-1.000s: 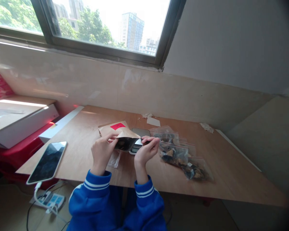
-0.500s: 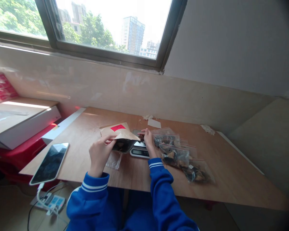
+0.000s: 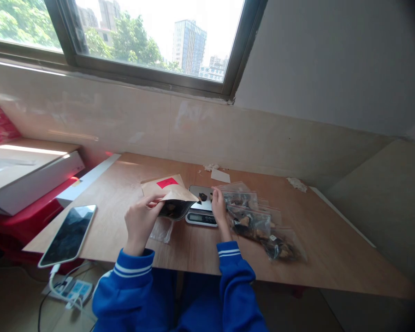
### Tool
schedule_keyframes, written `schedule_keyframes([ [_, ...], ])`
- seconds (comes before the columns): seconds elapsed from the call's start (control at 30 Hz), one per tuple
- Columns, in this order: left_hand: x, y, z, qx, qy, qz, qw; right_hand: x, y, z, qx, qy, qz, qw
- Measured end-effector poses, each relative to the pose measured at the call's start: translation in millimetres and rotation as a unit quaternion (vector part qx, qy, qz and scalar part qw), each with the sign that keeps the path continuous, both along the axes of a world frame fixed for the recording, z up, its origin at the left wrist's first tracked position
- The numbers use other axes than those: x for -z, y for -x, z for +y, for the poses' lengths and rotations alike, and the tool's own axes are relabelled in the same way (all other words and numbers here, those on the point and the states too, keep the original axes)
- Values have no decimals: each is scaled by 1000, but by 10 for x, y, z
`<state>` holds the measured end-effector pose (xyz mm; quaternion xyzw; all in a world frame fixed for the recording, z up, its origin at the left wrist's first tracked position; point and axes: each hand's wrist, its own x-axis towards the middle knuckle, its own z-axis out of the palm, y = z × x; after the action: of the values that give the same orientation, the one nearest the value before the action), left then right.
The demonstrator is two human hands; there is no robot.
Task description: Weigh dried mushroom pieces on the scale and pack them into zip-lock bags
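The left hand (image 3: 140, 223) is gripping a kraft paper pouch (image 3: 169, 193) by its upper edge, holding the mouth open above the table with dark contents showing inside. The right hand (image 3: 219, 213) is reaching over a digital scale (image 3: 201, 218), its fingers close beside dark pieces (image 3: 203, 197) on the platform, though I cannot tell whether they are pinching one. Keeping the pouch steady and close beside the scale is making handling tidier.

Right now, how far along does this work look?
Done: the clear zip bags at right already hold dark pieces. In hand: the left hand holds the open kraft pouch, and the right hand is beside a few dark pieces on the digital scale. Left: the pouch still holds pieces.
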<state>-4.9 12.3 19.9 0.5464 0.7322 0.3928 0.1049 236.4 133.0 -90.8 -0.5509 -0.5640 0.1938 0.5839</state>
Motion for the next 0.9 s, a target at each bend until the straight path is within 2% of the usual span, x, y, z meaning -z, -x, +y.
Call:
schedule_keyframes([
  [0.1, 15, 4, 7, -1, -5, -3, 1000, -195, 93, -333, -26, -62, 22, 997],
  [0.2, 30, 1, 14, -2, -10, -2, 1000, -456, 296, -776, -38, -138, 25, 989],
  [0.27, 39, -9, 15, 1, -10, 2, 1000, -623, 473, -1035, -101, -173, -19, 980],
  [0.37, 54, -32, 10, 13, -9, 7, 1000, -780, 740, -1223, -229, -147, -165, 948],
  [0.43, 66, -45, 5, 23, -11, 10, 1000, -800, 887, -1209, -242, -108, -264, 927],
  [0.57, 97, -41, -2, 22, -13, 24, 999, -702, 1077, -1043, -203, -42, -389, 897],
  [0.73, 138, 0, -1, -1, -12, 14, 1000, -582, 1190, -948, -200, -44, -447, 871],
  [0.9, 155, 1, -5, -6, -23, 6, 1000, -535, 1236, -957, -177, -38, -454, 872],
])
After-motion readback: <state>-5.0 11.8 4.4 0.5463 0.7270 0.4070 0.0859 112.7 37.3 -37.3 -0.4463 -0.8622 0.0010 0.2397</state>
